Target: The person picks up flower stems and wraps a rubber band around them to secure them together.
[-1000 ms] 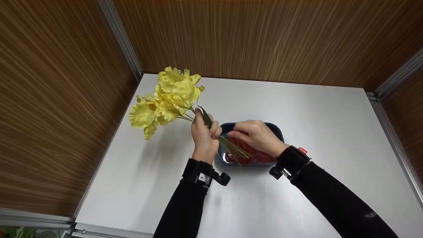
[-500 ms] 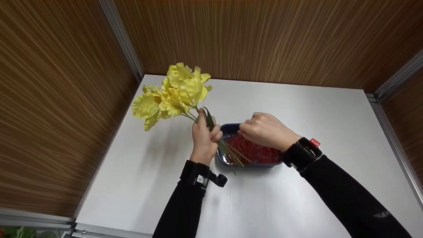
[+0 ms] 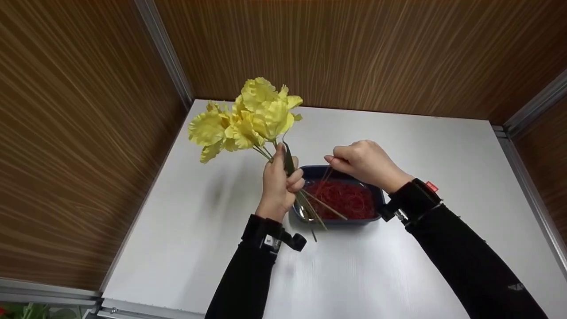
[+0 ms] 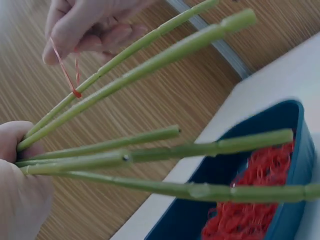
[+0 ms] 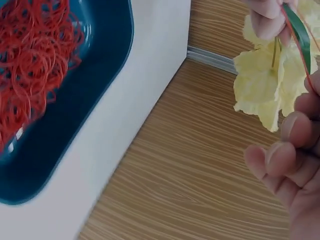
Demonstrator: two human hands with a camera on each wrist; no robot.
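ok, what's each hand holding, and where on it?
Left hand grips the yellow flower bunch round its stems, just below the blooms. Right hand pinches one red rubber band at its top, fingertips only.

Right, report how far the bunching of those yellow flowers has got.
Gathered: the left hand grips the yellow artificial flowers by their green stems. In hand: the right hand pinches one thin red rubber band above the dark blue tray. Left: no band circles the stems.
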